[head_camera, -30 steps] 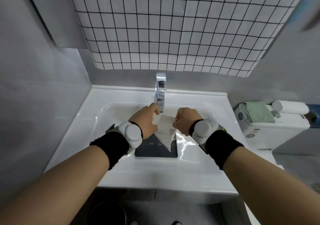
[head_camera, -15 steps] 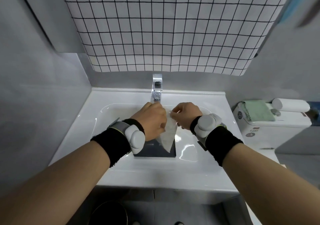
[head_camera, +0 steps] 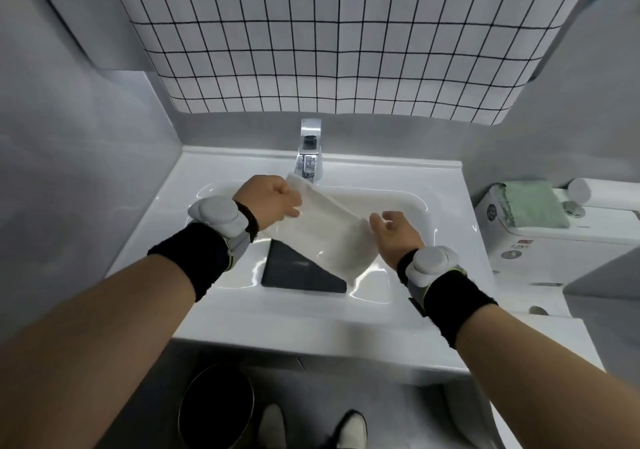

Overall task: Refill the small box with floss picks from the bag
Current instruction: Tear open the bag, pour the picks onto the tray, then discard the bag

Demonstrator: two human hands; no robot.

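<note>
I see the bag (head_camera: 323,237), a pale, translucent, flat pouch, held slanted above the sink basin (head_camera: 398,202), its upper corner up by the faucet (head_camera: 309,150), its lower end hanging over a dark rectangular object (head_camera: 294,273) in the basin.

Bathroom: sink (head_camera: 433,185), faucet (head_camera: 309,150), toilet (head_camera: 554,240)
</note>
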